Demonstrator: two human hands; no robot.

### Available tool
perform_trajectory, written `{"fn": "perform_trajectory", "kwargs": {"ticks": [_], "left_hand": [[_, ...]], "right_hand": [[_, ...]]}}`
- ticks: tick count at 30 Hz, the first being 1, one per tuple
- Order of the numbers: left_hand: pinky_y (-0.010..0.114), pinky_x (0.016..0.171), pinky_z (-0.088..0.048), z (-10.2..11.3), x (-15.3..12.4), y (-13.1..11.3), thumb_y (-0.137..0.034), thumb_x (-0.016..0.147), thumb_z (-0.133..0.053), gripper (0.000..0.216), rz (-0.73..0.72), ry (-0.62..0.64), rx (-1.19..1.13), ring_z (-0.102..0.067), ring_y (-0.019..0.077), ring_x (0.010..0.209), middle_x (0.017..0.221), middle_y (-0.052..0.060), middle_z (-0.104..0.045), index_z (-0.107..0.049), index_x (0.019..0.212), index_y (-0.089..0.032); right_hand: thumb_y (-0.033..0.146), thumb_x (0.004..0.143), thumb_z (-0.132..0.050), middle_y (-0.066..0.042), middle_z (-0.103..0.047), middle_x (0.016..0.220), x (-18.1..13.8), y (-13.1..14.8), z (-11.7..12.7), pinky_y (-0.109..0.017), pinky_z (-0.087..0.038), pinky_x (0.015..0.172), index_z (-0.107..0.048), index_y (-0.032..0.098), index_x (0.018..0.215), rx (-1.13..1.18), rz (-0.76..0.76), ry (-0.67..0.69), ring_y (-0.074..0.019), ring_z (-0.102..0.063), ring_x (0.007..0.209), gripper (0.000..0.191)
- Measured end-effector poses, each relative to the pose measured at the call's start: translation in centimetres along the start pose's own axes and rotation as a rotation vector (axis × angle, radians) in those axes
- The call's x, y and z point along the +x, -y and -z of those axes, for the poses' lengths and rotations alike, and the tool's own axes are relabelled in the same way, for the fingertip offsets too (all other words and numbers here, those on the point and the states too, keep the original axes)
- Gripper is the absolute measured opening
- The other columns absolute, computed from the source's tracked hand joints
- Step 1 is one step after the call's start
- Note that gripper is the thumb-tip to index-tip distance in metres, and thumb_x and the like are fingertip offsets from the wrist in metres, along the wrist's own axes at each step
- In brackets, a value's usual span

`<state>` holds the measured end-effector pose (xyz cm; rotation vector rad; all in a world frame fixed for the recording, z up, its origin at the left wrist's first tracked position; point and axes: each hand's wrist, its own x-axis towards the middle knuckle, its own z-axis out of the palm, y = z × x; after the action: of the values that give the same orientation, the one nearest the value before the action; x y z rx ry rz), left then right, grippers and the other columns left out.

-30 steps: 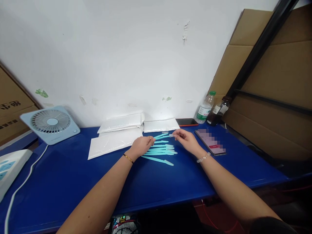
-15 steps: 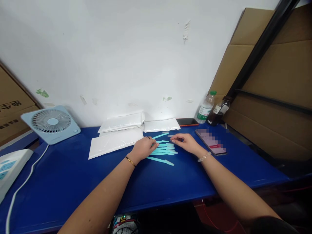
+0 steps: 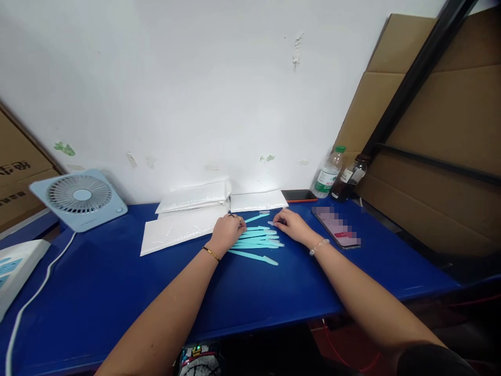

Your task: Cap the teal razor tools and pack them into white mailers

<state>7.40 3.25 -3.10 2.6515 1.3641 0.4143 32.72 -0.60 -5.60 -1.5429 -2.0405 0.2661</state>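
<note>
Several turquoise eyebrow razors with pale blade ends lie fanned out on the blue table. My left hand is closed at the left ends of the razors, covering some handles; what its fingertips pinch is hidden. One razor lies apart at the back, its left end near those fingertips. My right hand is closed, thumb and fingers together, to the right of the razors. A small clear plastic cap pokes out at its fingertips. Another clear piece rests behind.
White padded envelopes lie along the wall, with an orange-edged phone beside them. Another phone is right of my right hand. Two bottles stand at the back right. A light-blue fan with a white cable is left.
My left hand has drawn slightly left, uncovering more of the razor handles. My right hand's fingers have closed together at the small clear cap.
</note>
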Motion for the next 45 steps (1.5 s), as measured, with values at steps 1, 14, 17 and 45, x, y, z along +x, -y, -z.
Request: {"fn": "perform_trajectory", "kwargs": {"ticks": [1, 14, 17, 45], "left_hand": [[0.028, 0.073, -0.043, 0.0, 0.0, 0.0, -0.028, 0.081, -0.058, 0.013, 0.013, 0.002, -0.006, -0.06, 0.0202, 0.086, 0.085, 0.003, -0.068, -0.069, 0.082, -0.022], [0.025, 0.065, -0.043, -1.0, 0.5, 0.3, -0.029, 0.078, -0.06, 0.012, 0.009, 0.014, -0.154, -0.062, 0.0177, 0.075, 0.078, 0.002, -0.07, -0.069, 0.076, -0.02], [0.025, 0.066, -0.044, -1.1, 0.6, 0.2, -0.026, 0.077, -0.061, 0.01, 0.0, 0.039, -0.178, -0.062, 0.0173, 0.074, 0.076, 0.001, -0.069, -0.068, 0.074, -0.02], [0.028, 0.076, -0.044, -0.6, 1.3, 1.8, -0.023, 0.081, -0.054, 0.015, 0.033, -0.065, -0.023, -0.063, 0.0184, 0.08, 0.087, 0.004, -0.07, -0.068, 0.079, -0.02]], "right_hand": [[0.023, 0.083, -0.058, -0.004, -0.061, 0.086, -0.1, 0.0, 0.1, -0.027, -0.045, 0.069, -0.066, 0.018, 0.083, 0.007, 0.009, 0.011, -0.0148, -0.056, 0.074, 0.009], [0.021, 0.083, -0.059, -0.005, -0.064, 0.085, -0.3, 1.7, -0.2, -0.025, -0.046, 0.065, -0.07, 0.019, 0.084, 0.062, 0.053, 0.071, -0.0137, -0.059, 0.07, 0.012], [0.021, 0.082, -0.06, -0.005, -0.063, 0.084, -0.1, 1.7, -0.6, -0.025, -0.046, 0.064, -0.071, 0.019, 0.084, 0.083, 0.094, 0.069, -0.0131, -0.059, 0.069, 0.011], [0.018, 0.074, -0.063, -0.002, -0.071, 0.079, 2.0, -1.1, 1.6, -0.024, -0.048, 0.065, -0.074, 0.02, 0.078, 0.041, -0.042, 0.112, -0.0147, -0.063, 0.069, 0.012]]}}
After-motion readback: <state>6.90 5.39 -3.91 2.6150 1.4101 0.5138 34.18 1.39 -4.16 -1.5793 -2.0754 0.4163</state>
